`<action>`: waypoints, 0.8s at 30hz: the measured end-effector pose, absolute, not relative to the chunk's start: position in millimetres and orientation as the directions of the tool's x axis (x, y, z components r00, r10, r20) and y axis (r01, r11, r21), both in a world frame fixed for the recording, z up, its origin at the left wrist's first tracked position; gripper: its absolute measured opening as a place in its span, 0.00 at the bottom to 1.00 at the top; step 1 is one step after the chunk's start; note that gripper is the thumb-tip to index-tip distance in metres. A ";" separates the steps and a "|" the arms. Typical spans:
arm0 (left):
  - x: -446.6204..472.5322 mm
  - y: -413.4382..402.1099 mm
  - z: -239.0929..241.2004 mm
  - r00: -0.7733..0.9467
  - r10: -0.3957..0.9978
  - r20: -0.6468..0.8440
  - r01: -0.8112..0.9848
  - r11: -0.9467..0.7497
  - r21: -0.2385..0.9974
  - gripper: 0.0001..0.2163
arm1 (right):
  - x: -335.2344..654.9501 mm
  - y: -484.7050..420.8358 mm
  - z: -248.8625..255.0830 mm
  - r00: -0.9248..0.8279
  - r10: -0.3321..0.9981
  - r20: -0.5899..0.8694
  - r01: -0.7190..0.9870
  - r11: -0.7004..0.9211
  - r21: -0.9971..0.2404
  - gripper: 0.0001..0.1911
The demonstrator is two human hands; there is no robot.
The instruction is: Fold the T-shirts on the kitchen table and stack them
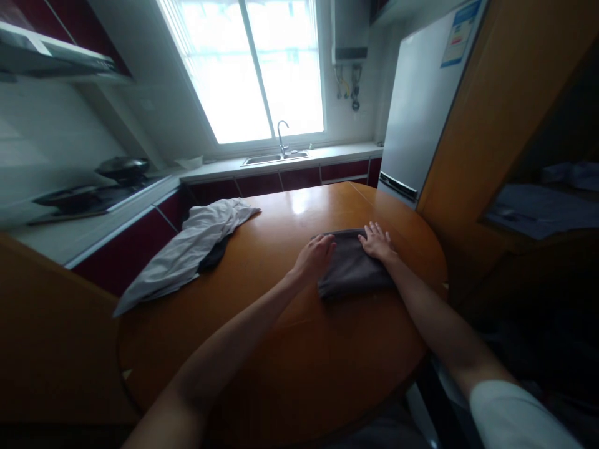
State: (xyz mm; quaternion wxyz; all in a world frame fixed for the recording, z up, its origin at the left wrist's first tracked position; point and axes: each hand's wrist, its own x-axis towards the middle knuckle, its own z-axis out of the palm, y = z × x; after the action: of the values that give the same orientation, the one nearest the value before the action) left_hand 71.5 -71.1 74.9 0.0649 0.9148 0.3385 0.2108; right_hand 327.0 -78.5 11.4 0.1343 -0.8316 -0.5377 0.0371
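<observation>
A dark grey folded garment (353, 268) lies as a flat, roughly rectangular bundle on the wooden table (276, 318). At its left edge, near the far corner, my left hand (314, 257) has its fingers curled and closed at the cloth. Its fingertips are partly hidden. My right hand (377, 242) rests flat on the garment's far right part, fingers spread. What kind of garment it is cannot be told from its folded shape.
White clothing (201, 231) lies crumpled over the table's left edge, with a dark cloth (215, 254) under it. Beyond the table are a counter with a sink (266, 159), a stove with a pan (122, 167) and a fridge (421, 106) at the right.
</observation>
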 end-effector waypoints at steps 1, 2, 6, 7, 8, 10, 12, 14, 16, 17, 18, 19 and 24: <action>80.8 -61.3 66.6 0.670 0.651 0.356 0.605 -0.757 0.246 0.21 | 326.6 -78.6 11.2 0.420 0.903 0.087 0.885 -0.385 -0.263 0.35; 88.1 -52.3 57.3 0.673 0.663 0.328 0.626 -0.747 0.224 0.23 | 326.2 -78.7 11.1 0.420 0.902 0.094 0.885 -0.385 -0.262 0.35; 96.6 -28.3 28.9 0.691 0.716 0.097 0.689 -0.693 0.210 0.30 | 324.9 -78.9 10.4 0.415 0.902 0.114 0.889 -0.376 -0.260 0.35; 95.7 -26.6 26.8 0.691 0.718 0.085 0.692 -0.690 0.211 0.31 | 324.7 -78.9 10.3 0.413 0.904 0.114 0.890 -0.374 -0.260 0.35; 94.8 -26.9 26.3 0.691 0.715 0.103 0.688 -0.695 0.207 0.32 | 324.6 -78.9 10.3 0.413 0.903 0.114 0.890 -0.374 -0.261 0.35; 93.8 -33.2 27.8 0.704 0.685 0.186 0.657 -0.728 0.194 0.33 | 324.2 -79.1 10.8 0.416 0.902 0.116 0.889 -0.376 -0.263 0.35; 93.7 -44.7 28.5 0.742 0.628 0.236 0.601 -0.778 0.183 0.32 | 323.8 -79.6 11.8 0.417 0.902 0.113 0.887 -0.378 -0.265 0.34; 92.9 -57.5 26.6 0.784 0.584 0.212 0.555 -0.811 0.184 0.31 | 323.2 -80.3 13.0 0.414 0.904 0.107 0.889 -0.376 -0.263 0.34; 90.5 -68.1 24.0 0.798 0.579 0.168 0.548 -0.813 0.197 0.30 | 322.7 -80.6 13.7 0.414 0.904 0.104 0.889 -0.377 -0.259 0.34; 88.7 -72.2 23.3 0.798 0.580 0.166 0.547 -0.812 0.204 0.29 | 322.5 -80.6 13.7 0.416 0.903 0.103 0.889 -0.380 -0.257 0.34; 86.7 -75.7 23.1 0.800 0.574 0.177 0.539 -0.816 0.210 0.29 | 322.5 -80.4 13.5 0.419 0.902 0.103 0.888 -0.383 -0.256 0.34; 84.6 -78.8 23.4 0.807 0.558 0.193 0.520 -0.827 0.215 0.29 | 322.5 -80.0 13.0 0.421 0.901 0.102 0.887 -0.385 -0.255 0.34; 74.3 -93.2 25.4 0.859 0.478 0.185 0.442 -0.874 0.203 0.28 | 323.5 -78.4 10.2 0.421 0.899 0.123 0.890 -0.383 -0.248 0.34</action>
State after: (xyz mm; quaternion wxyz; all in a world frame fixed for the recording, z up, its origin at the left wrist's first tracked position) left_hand 74.3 -93.2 25.4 0.0768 0.9610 0.2392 0.1155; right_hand 323.5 -78.4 10.2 0.1390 -0.8314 -0.5378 0.0161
